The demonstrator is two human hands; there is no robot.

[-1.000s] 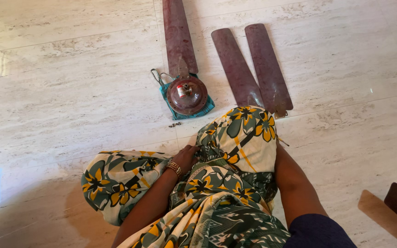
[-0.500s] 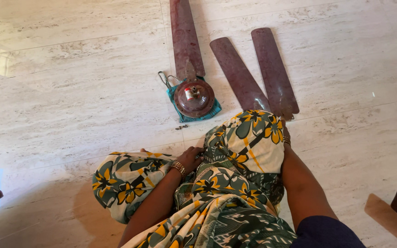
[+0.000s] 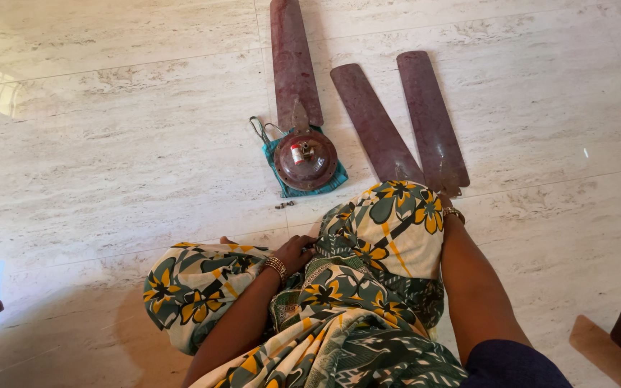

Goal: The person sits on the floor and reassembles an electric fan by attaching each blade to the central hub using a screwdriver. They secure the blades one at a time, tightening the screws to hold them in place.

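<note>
A round, rust-brown ceiling fan motor [image 3: 305, 159] lies flat on a pale marble-look tiled floor [image 3: 109, 144], resting on a small teal cloth [image 3: 287, 185] whose corners stick out beneath it. One long reddish-brown fan blade [image 3: 292, 61] is joined to the motor's far edge, its long axis running almost straight away from the wearer, toward the top of the view and past the frame's edge. Two loose blades [image 3: 404, 118] of the same colour lie just to the right, side by side, their long axes tilted slightly up and to the left, their narrow bracket ends pointing back toward the person. A few small dark screws [image 3: 285, 205] sit on the floor just in front of the cloth. Nearer the camera, the seated person's knees are draped in cream fabric printed with green and yellow flowers [image 3: 389, 230]. The left hand [image 3: 295, 251], with a gold bangle [image 3: 276, 266] at the wrist, rests on this fabric between the knees, fingers curled loosely against the cloth, holding nothing that can be seen. The right hand is hidden behind the raised right knee; only its wrist and bracelet [image 3: 454, 213] show, close to the near ends of the loose blades, so its fingers cannot be made out.
</note>
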